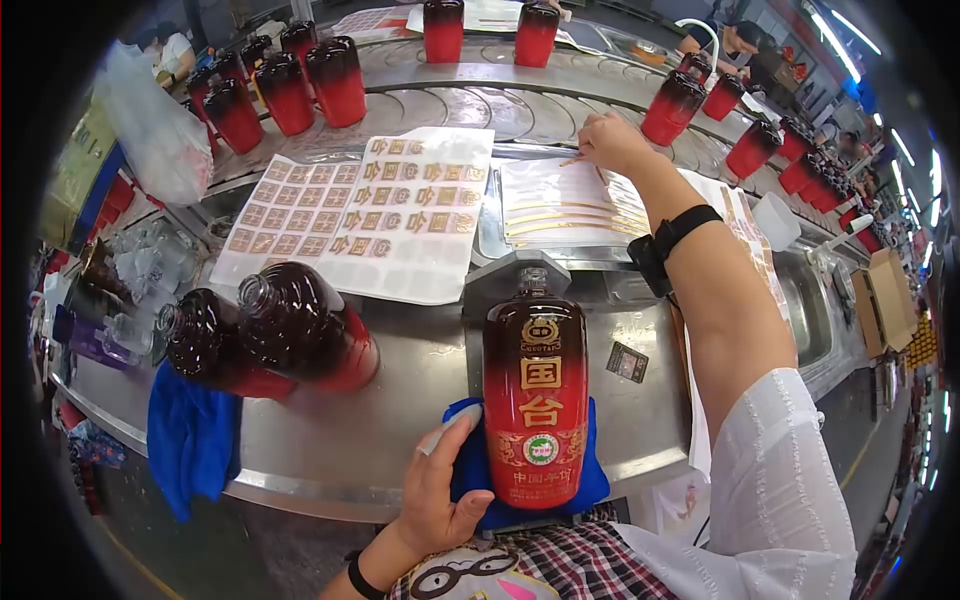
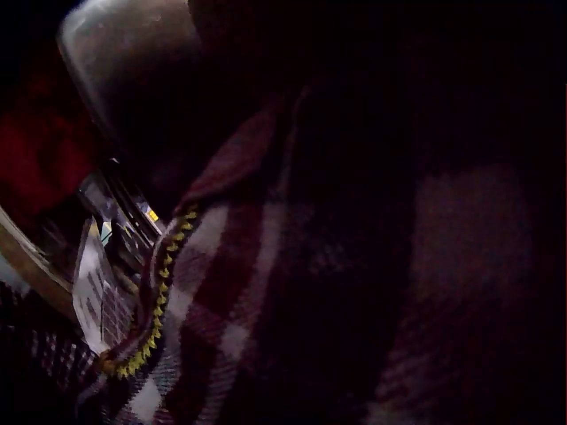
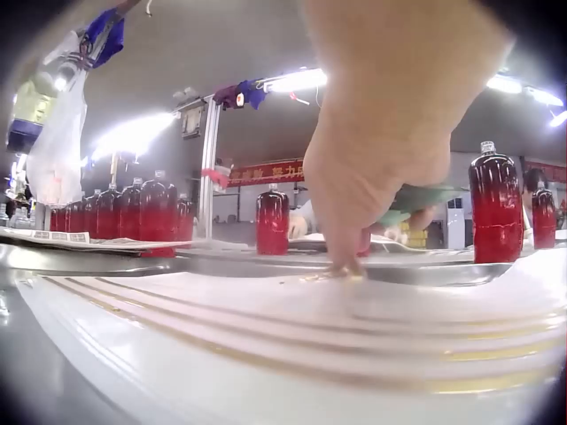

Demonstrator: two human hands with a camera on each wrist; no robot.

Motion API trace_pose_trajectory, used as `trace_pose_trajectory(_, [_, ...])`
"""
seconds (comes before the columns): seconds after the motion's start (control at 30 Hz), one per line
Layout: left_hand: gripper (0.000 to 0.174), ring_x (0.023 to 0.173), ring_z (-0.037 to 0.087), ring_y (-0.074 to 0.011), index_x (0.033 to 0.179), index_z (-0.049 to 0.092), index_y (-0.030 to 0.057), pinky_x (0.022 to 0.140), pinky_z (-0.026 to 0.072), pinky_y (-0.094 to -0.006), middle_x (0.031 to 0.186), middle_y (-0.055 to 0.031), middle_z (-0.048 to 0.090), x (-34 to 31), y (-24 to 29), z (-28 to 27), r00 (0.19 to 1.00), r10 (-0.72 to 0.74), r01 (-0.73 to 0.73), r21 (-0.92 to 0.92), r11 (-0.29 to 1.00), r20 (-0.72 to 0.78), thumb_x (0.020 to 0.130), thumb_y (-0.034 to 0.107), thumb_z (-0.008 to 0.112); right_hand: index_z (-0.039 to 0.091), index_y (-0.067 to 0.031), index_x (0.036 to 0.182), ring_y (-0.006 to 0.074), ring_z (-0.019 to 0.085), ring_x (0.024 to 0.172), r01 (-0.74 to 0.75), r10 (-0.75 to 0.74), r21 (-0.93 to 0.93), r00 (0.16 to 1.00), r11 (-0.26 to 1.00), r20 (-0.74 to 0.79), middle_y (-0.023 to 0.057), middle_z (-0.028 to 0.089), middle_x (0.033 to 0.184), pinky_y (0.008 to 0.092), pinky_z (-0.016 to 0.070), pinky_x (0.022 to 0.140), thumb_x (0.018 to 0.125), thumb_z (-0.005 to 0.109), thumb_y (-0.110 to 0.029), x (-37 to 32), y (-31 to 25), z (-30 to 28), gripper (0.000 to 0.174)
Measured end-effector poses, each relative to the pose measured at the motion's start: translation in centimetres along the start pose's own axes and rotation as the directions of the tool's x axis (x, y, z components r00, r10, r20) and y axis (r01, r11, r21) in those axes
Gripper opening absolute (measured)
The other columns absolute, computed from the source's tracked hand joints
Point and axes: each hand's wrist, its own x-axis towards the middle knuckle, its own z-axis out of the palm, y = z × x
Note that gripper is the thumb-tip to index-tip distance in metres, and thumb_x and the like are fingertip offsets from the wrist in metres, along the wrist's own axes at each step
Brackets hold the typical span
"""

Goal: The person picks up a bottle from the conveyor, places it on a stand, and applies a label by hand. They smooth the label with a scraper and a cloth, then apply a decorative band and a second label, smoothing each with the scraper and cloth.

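Observation:
A red-and-black bottle [image 1: 535, 400] with gold lettering lies on a blue cloth [image 1: 596, 475] at the front edge of the metal table. Alongside its lower left side, my left hand [image 1: 440, 485] touches it with extended fingers; one finger has a pale wrapping. My right hand [image 1: 612, 143] is at the far edge of a white sheet [image 1: 570, 195] bearing gold strips. In the right wrist view, the fingertips of my right hand [image 3: 376, 190] pinch at a gold strip end [image 3: 323, 276] on the sheet. The left wrist view is dark, showing mostly plaid fabric [image 2: 221, 301].
Two dark-topped bottles [image 1: 310, 325] lean at left beside another blue cloth [image 1: 190, 435]. A sheet of gold labels [image 1: 350, 215] lies behind them. A small dark square [image 1: 627, 362] is right of the central bottle. More bottles [image 1: 443, 32] stand along the conveyor [image 1: 420, 108]; a sink [image 1: 805, 305] is at right.

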Motion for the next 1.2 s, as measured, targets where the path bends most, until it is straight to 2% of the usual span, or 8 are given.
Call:
trace_pose_trajectory(0.2, [0.072, 0.12, 0.053, -0.0389, 0.14, 0.039, -0.0093, 0.104, 0.039, -0.0459, 0.134, -0.0255, 0.054, -0.2, 0.3, 0.4, 0.999, 0.006, -0.006, 0.013, 1.0, -0.032, 0.097, 0.045, 0.056, 0.075, -0.0064, 0.091, 0.0343, 0.063, 0.1, -0.149, 0.148, 0.0, 0.984, 0.989, 0.094, 0.0138, 0.07, 0.099, 0.0437, 0.0496, 0.086, 0.088, 0.062, -0.028, -0.8, -1.0, -2.4, 0.026])
trace_pose_trajectory(0.3, [0.073, 0.121, 0.051, -0.0387, 0.14, 0.039, -0.0089, 0.105, 0.0374, -0.0465, 0.135, -0.0254, 0.052, -0.1, 0.4, 0.6, 0.999, 0.032, -0.032, 0.075, 0.997, -0.004, 0.095, 0.046, 0.058, 0.075, -0.0068, 0.092, 0.0349, 0.065, 0.097, -0.191, 0.247, -0.236, 0.941, 0.953, 0.232, 0.0172, 0.071, 0.098, 0.044, 0.0516, 0.083, 0.088, 0.063, -0.034, -0.6, -1.1, -1.4, 0.03])
trace_pose_trajectory(0.43, [0.077, 0.121, 0.05, -0.0397, 0.139, 0.039, -0.009, 0.106, 0.0351, -0.0474, 0.136, -0.0255, 0.051, -0.4, 0.4, 0.8, 1.0, 0.018, -0.017, 0.066, 0.998, -0.019, 0.093, 0.049, 0.059, 0.075, -0.0097, 0.09, 0.0328, 0.068, 0.091, -0.204, 0.221, -0.157, 0.97, 0.966, 0.102, 0.0157, 0.072, 0.096, 0.0411, 0.0525, 0.082, 0.077, 0.07, -0.035, -0.5, -0.6, 0.5, 0.029])
trace_pose_trajectory(0.53, [0.081, 0.121, 0.048, -0.0409, 0.14, 0.038, -0.009, 0.107, 0.0331, -0.0495, 0.134, -0.0261, 0.051, -0.3, 0.4, 1.0, 0.998, 0.008, -0.004, 0.076, 0.997, -0.055, 0.091, 0.052, 0.061, 0.074, -0.0094, 0.089, 0.0325, 0.068, 0.087, -0.237, 0.242, -0.09, 0.97, 0.967, 0.041, 0.0147, 0.072, 0.093, 0.0407, 0.0527, 0.08, 0.077, 0.067, -0.029, -0.2, -0.5, 0.7, 0.024])
trace_pose_trajectory(0.7, [0.091, 0.124, 0.044, -0.0415, 0.14, 0.038, -0.008, 0.108, 0.0277, -0.0566, 0.132, -0.0261, 0.052, 0.1, 1.1, 0.5, 0.994, 0.104, -0.092, 0.288, 0.953, -0.028, 0.084, 0.057, 0.067, 0.07, -0.0015, 0.092, 0.022, 0.064, 0.084, -0.202, 0.182, 0.463, 0.979, 0.863, 0.089, 0.0127, 0.068, 0.087, 0.0365, 0.0491, 0.077, 0.082, 0.066, -0.022, -4.9, -2.8, -5.9, 0.023])
trace_pose_trajectory(0.97, [0.086, 0.13, 0.044, -0.0434, 0.144, 0.036, -0.0054, 0.112, 0.02, -0.0636, 0.135, -0.0232, 0.052, 0.9, 3.1, -0.2, 0.968, 0.238, -0.24, 0.566, 0.788, 0.078, 0.08, 0.035, 0.076, 0.061, -0.0026, 0.087, 0.0248, 0.059, 0.096, 0.132, -0.044, 0.578, 0.985, 0.805, -0.165, 0.0114, 0.063, 0.104, 0.0332, 0.0461, 0.087, 0.088, 0.062, -0.014, -19.2, -10.9, -14.2, 0.012])
trace_pose_trajectory(1.13, [0.069, 0.136, 0.044, -0.037, 0.137, 0.055, 0.0099, 0.115, 0.017, -0.0586, 0.125, -0.0101, 0.066, 2.6, 5.1, 0.2, 0.9, 0.422, -0.397, 0.614, 0.682, 0.113, 0.074, 0.027, 0.078, 0.061, -0.0045, 0.085, 0.0236, 0.059, 0.099, 0.013, 0.03, 0.733, 0.999, 0.68, -0.045, 0.0099, 0.059, 0.114, 0.033, 0.0462, 0.085, 0.085, 0.064, -0.006, -26.2, -14.7, -16.9, 0.004])
trace_pose_trajectory(1.2, [0.07, 0.136, 0.042, -0.0404, 0.138, 0.051, 0.0051, 0.115, 0.0163, -0.0595, 0.13, -0.0128, 0.062, 2.2, 3.9, 0.8, 0.91, 0.403, -0.385, 0.57, 0.726, 0.102, 0.079, 0.033, 0.076, 0.061, -0.0046, 0.083, 0.0245, 0.058, 0.101, 0.033, 0.031, 0.742, 0.997, 0.67, -0.071, 0.0112, 0.059, 0.115, 0.0336, 0.0459, 0.085, 0.081, 0.066, -0.002, -28.2, -15.9, -17.0, 0.006])
